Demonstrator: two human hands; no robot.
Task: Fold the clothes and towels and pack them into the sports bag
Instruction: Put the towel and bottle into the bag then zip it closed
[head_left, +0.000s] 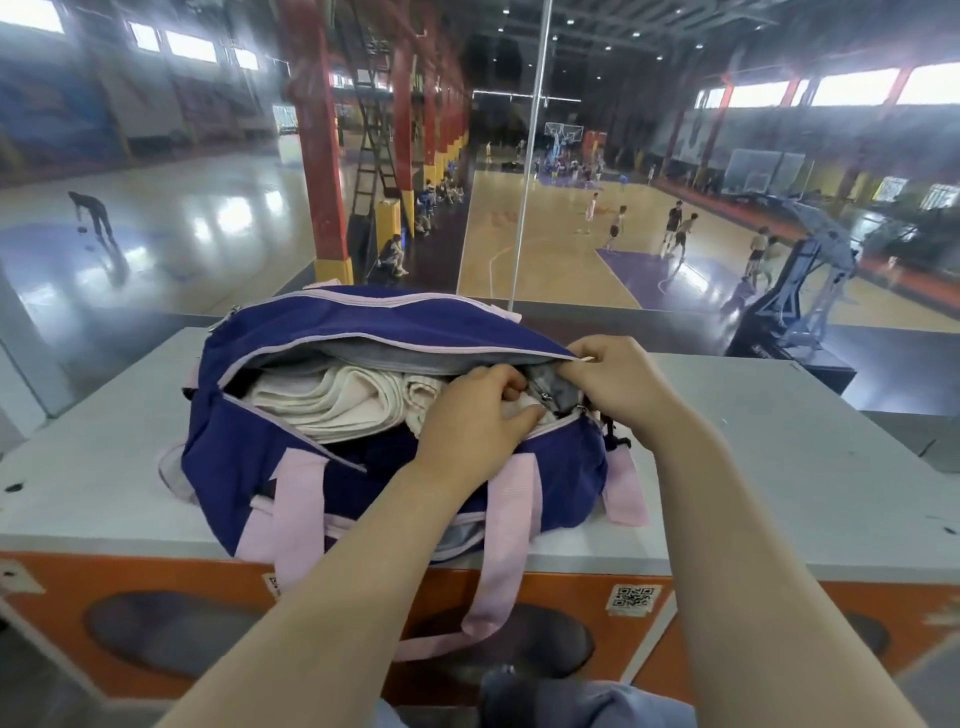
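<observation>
Soft, floppy sports bag mid-worktop, stuffed with towels; both hands, left and right, pinching zipper end.

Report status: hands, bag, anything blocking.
Left hand and right hand both pinching at the zipper's right end. Purple sports bag with pink straps open, folded cream towels inside. Towels bulge near the opening.
</observation>
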